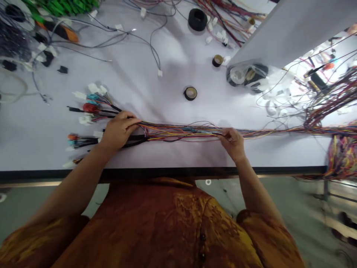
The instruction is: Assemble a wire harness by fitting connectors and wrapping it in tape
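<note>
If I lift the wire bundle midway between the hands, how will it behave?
The wire bundle will likely sag, its strands being thin and some bowing out. It may splay too, as separate strands show between the left hand and right hand. The red connector could drag or swing, since it sits out along a slim branch.
</note>
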{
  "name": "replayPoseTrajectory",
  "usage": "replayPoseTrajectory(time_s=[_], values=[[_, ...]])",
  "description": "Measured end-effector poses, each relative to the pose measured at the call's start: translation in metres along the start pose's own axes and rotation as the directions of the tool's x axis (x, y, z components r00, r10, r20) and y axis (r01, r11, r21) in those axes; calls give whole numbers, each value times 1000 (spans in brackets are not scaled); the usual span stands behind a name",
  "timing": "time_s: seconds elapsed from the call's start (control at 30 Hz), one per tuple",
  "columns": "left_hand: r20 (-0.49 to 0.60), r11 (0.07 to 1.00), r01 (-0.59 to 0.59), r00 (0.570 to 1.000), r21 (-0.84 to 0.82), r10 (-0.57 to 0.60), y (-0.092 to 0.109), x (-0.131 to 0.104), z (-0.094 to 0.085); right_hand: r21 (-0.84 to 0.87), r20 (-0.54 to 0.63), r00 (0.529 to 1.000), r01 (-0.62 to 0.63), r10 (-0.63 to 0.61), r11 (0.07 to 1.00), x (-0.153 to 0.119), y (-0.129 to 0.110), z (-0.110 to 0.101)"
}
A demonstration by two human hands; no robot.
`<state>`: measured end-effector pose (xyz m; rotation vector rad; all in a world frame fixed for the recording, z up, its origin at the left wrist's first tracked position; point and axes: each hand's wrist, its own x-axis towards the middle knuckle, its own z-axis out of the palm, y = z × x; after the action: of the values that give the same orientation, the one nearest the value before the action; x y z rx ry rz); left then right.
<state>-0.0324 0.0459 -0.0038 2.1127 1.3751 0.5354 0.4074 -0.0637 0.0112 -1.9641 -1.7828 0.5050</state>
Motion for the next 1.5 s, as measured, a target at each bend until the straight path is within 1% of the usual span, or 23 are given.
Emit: replayPoseTrajectory(time_s=[0.07,0.17,0.27,0.33,0.47,0.53,0.63,0.8,0.87,0.97,1.07,1.2,1.3,1.4,1.5], values=[[6,1000,-6,1000,-1,6,2,1,-1,-19,-7,1000,-28,28,999,1,5,-3],[24,1000,-14,1000,3,13,3,2,-3,-22,25,1000,-12,12,1000,7,8,-4],[26,1000,9,1000,21,-9,1,2,-6,-20,-13,1000,-11,11,1000,14,6,-2],[23,998,24,999,58,-25,0,1,-7,-42,-15,1000,7,-7,999,18,3,0],[28,989,39,999,145,-44,-3,0,-8,-83,75,993,94,-87,992,23,-5,-1],[18,989,52,998,135,-55,-4,0,-7,-88,94,992,95,-87,992,24,-7,-2],[1,995,61,998,72,-62,-4,-1,-7,-118,108,991,92,-79,989,22,-5,-5],[-15,994,81,997,75,-80,-5,1,-7,-154,174,975,166,-138,974,18,0,-12],[-22,994,64,998,88,-63,-6,2,-7,-134,174,973,179,-154,975,17,2,-13],[-22,992,20,1000,123,-17,-11,3,-8,-91,143,976,176,-162,980,14,2,-12],[22,983,3,1000,182,-7,-18,4,-18,-76,89,983,168,-161,983,11,1,-10],[138,943,18,988,334,-67,-22,8,-37,-113,4,990,138,-139,984,8,1,-5],[224,905,40,963,425,-147,-12,11,-49,-183,-14,992,117,-122,976,4,0,-1],[281,840,23,937,541,-207,2,12,-57,-299,-16,993,108,-118,948,-2,-5,1],[308,794,-6,923,608,-229,11,10,-61,-433,39,997,70,-59,899,-4,-18,-2]])
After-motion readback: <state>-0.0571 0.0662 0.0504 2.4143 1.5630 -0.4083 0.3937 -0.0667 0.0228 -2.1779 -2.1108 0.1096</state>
